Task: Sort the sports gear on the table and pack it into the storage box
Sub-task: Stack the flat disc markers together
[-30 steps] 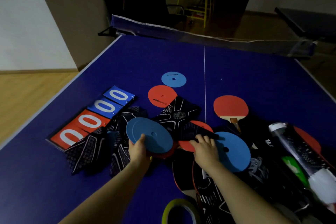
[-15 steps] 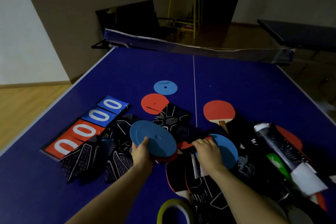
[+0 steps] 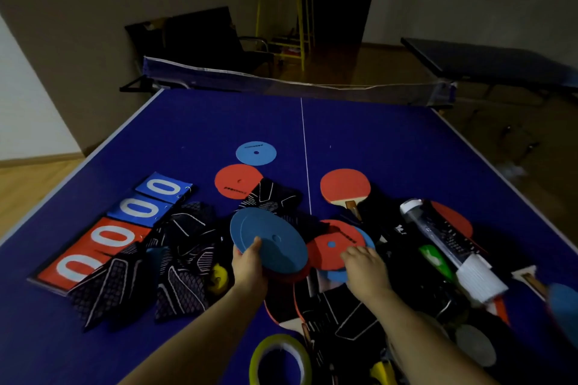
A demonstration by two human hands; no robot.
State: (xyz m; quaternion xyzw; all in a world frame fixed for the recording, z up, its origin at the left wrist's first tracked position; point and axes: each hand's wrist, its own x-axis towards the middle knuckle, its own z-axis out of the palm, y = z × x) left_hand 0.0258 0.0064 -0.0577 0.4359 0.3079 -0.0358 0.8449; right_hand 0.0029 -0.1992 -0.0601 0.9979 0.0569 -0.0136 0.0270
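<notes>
Two hands work the disc pile on the table (image 3: pixel 391 147). Left hand (image 3: pixel 248 266) grips a tilted stack of discs (image 3: pixel 269 241), blue on top. Right hand (image 3: pixel 364 267), fingers curled, pinches the red disc (image 3: pixel 331 248) lying flat immediately right of the stack, so the right hand is nearer it. No storage box is visible.

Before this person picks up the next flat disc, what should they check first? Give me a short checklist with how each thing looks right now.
1. Left hand has a firm hold on the stack of discs: ok.
2. Right hand is on the red disc: ok, fingers touch it.
3. Red disc is free of the gloves: ok.
4. Blue disc under it comes along: cannot tell.
5. Far discs are within reach: cannot tell.
6. Storage box is nearby: cannot tell, not in view.
</notes>
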